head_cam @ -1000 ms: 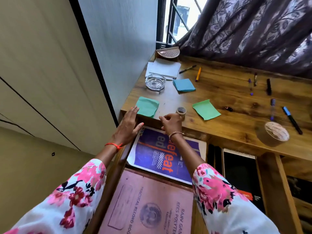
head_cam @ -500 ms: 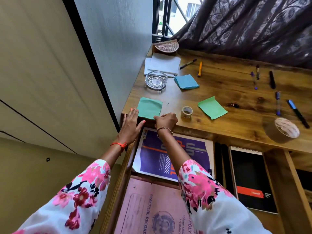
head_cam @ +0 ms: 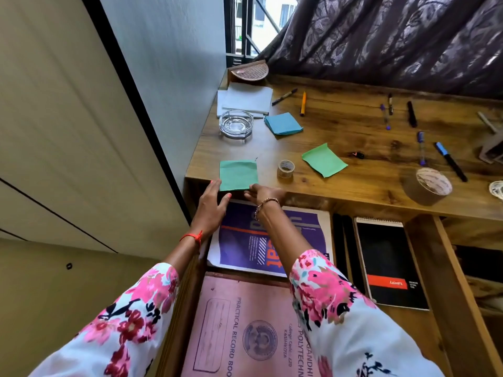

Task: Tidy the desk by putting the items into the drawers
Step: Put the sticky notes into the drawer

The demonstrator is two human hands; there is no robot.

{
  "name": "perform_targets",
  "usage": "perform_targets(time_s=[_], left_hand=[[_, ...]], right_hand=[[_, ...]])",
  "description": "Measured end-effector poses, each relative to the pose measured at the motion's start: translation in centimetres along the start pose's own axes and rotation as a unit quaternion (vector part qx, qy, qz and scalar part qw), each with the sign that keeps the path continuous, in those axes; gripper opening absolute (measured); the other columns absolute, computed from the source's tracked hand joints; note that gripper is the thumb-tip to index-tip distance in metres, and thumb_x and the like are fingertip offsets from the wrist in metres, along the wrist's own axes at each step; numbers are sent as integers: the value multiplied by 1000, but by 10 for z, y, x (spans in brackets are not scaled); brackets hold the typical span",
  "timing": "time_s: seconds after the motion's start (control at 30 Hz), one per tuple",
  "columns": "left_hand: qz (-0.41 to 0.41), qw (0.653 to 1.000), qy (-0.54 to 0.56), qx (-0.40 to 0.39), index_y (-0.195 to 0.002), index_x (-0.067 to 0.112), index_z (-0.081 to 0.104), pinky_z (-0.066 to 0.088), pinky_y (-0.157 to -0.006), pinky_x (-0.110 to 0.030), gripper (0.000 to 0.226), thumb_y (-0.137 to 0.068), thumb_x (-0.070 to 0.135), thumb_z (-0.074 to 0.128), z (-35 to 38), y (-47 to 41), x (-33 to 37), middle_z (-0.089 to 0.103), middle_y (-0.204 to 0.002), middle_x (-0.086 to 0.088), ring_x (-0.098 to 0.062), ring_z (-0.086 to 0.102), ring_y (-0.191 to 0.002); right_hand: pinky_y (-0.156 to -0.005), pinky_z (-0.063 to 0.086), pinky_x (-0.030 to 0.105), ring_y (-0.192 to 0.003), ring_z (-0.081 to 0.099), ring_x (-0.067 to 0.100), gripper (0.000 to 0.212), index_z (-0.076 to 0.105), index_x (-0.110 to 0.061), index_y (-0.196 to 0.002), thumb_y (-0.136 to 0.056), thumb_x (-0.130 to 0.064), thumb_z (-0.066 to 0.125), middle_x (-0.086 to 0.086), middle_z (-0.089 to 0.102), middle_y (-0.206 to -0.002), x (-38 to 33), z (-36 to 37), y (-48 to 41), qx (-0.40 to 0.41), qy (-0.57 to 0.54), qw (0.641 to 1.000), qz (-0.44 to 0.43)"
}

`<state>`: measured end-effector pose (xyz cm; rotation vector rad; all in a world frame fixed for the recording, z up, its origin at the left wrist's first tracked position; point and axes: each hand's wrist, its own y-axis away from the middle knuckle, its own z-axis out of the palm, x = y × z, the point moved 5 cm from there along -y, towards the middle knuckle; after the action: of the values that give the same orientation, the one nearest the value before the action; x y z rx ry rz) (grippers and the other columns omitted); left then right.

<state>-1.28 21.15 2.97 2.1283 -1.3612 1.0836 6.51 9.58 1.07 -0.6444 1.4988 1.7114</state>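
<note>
At the near left corner of the counter, the green pad lies with its near edge just over the lip, directly above the open drawer. The left hand has no grip on it: the fingers are straight, with their tips touching the pad's near left corner. The right hand meets the near right corner with curled fingers; whether that grip truly has the edge pinched I cannot tell, since the thumb side is hidden. The likely step is sliding the pad off the counter and down onto the purple-covered book in the drawer. The main risk is a one-sided hold. If only one corner is caught as the pad clears the lip, it could swing or fan its sheets and drop crooked. Pushed too far left, it might miss the drawer and fall beside the counter's end. The small tape roll sits near the right wrist, and a careless sweep could set it rolling.
</note>
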Motion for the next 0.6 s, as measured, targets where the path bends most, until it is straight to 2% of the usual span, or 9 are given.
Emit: perform_targets(time_s=[0.17,0.27,0.33,0.43,0.47,0.53,0.6], left_hand=[[7,999,36,31,-136,-1,39,21,-105,-16,53,-88,8,59,3,25,9,42,-141,-17,-25,37,-133],[39,997,68,0,-137,0,38,24,-108,-18,63,-82,9,67,18,46,16,41,-142,-15,-22,38,-133],[66,994,76,-46,-137,-3,36,23,-108,-19,70,-78,13,72,38,66,22,39,-143,-17,-20,35,-133],[80,984,82,-138,-140,-1,31,25,-110,-24,87,-73,40,68,72,100,29,32,-145,-6,-15,29,-134],[85,979,81,-164,-140,0,30,27,-111,-28,88,-73,42,66,84,111,32,30,-146,-4,-16,28,-136],[112,970,71,-206,-142,3,28,25,-113,-25,83,-76,29,71,107,130,39,25,-149,-2,-18,25,-139],[149,960,55,-232,-142,4,26,13,-111,-9,79,-79,19,71,126,146,49,20,-147,2,-15,21,-139]], right_hand=[[-47,55,29,-42,57,26,25,47,2,-65,-80,21,50,16,56,-52,-7,-35,29,-37,-86,996,6],[-42,54,26,-35,60,19,24,49,-2,-76,-80,21,49,7,61,-42,-6,-76,46,-58,-93,994,8],[-45,55,24,-38,62,16,23,54,-3,-82,-81,20,49,5,64,-45,1,-115,56,-52,-73,996,6],[-49,57,22,-43,64,14,24,56,-1,-96,-82,17,51,5,68,-52,18,-184,70,4,-67,998,7],[-49,57,22,-44,65,15,24,56,0,-99,-82,17,51,7,68,-55,24,-208,74,28,-72,997,8],[-48,57,22,-44,66,17,24,56,4,-103,-82,17,51,7,69,-54,34,-250,83,64,-85,994,6],[-48,57,23,-48,67,18,24,58,6,-103,-82,15,54,6,71,-57,44,-285,91,93,-72,993,14]])
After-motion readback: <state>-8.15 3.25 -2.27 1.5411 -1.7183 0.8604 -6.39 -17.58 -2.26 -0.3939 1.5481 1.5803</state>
